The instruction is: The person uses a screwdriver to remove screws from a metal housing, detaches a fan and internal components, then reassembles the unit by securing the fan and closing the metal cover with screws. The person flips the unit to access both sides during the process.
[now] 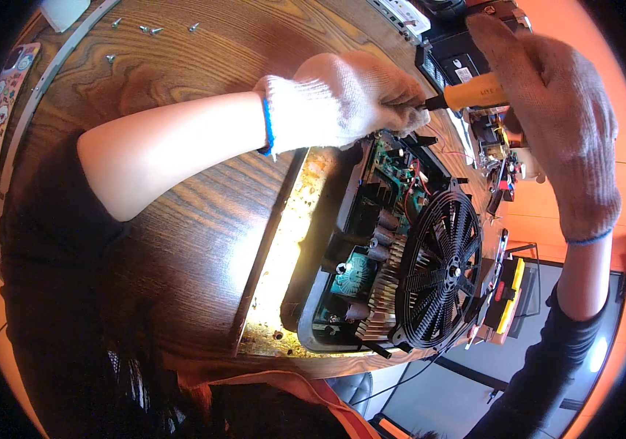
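Both my hands wear pale knitted work gloves and are raised over the far end of an opened electronic device. My right hand (565, 121) grips the yellow handle of a screwdriver (470, 93), one finger stretched upward. The fingers of my left hand (360, 99) are pinched round the front end of the screwdriver, so its shaft and tip are hidden. Below them lies the device casing (314, 325), with green circuit boards (353, 274), capacitors and metal heat-sink fins (382, 311) inside. A large round black fan (441, 271) stands along its right side.
The device rests on a stained yellowish board (265, 322) on a wooden table (188, 241). Several loose screws (153, 31) lie at the far left, beyond a sticker-covered phone-shaped item (5, 110). Along the right are assorted parts and a yellow-and-black case (507, 296).
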Demonstrator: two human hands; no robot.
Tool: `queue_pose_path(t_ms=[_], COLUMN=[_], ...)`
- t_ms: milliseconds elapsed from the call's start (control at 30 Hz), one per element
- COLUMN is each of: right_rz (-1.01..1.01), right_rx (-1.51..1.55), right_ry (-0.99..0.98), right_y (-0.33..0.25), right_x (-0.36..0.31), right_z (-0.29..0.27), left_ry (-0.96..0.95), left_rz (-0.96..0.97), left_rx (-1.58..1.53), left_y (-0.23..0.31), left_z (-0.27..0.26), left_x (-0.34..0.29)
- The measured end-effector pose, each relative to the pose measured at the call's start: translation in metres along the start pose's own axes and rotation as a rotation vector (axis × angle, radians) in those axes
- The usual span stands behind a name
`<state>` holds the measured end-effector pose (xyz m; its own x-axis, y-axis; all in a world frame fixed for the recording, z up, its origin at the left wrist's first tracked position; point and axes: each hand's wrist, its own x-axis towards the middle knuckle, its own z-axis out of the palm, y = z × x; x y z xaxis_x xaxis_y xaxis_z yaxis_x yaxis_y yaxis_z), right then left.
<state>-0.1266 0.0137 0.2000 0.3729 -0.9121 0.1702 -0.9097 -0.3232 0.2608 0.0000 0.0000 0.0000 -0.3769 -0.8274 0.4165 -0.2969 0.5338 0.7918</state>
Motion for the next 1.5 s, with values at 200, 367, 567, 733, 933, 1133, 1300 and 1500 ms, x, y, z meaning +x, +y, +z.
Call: queue_pose_path(t_ms=[200,367,567,733,933,1133,1300,1500], right_rz=[0.052,-0.745,-0.747,-0.017,-0.703,-1.291,-0.277,-0.366], right_rx=[0.116,0.072,0.384,0.318,0.137,-0.237,1.107,1.959], right_ry=[-0.451,0.201,0.259,-0.080,-0.288,-0.029,0.313,0.025], right_y=[-0.035,-0.007,0.023,0.020,0.053,0.024,0.005,0.009], right_x=[0.029,0.017,0.005,-0.008,0.028,0.020,-0.003,0.007], right_z=[-0.041,0.025,0.035,0.008,-0.003,-0.014,0.055,0.077], left_ry=[0.064,0.405,0.439,0.465,0.415,0.420,0.468,0.482], left_rz=[-0.106,-0.332,-0.202,-0.058,-0.212,-0.190,-0.225,-0.207], left_rx=[-0.197,-0.477,-0.393,-0.080,-0.237,-0.282,-0.243,-0.146], left_y=[0.000,-0.007,-0.019,-0.019,-0.008,-0.010,-0.016,-0.023], left_z=[-0.004,-0.013,-0.019,-0.021,-0.024,-0.024,-0.014,-0.016], left_x=[-0.001,-0.005,-0.006,-0.002,0.001,-0.006,0.002,0.003])
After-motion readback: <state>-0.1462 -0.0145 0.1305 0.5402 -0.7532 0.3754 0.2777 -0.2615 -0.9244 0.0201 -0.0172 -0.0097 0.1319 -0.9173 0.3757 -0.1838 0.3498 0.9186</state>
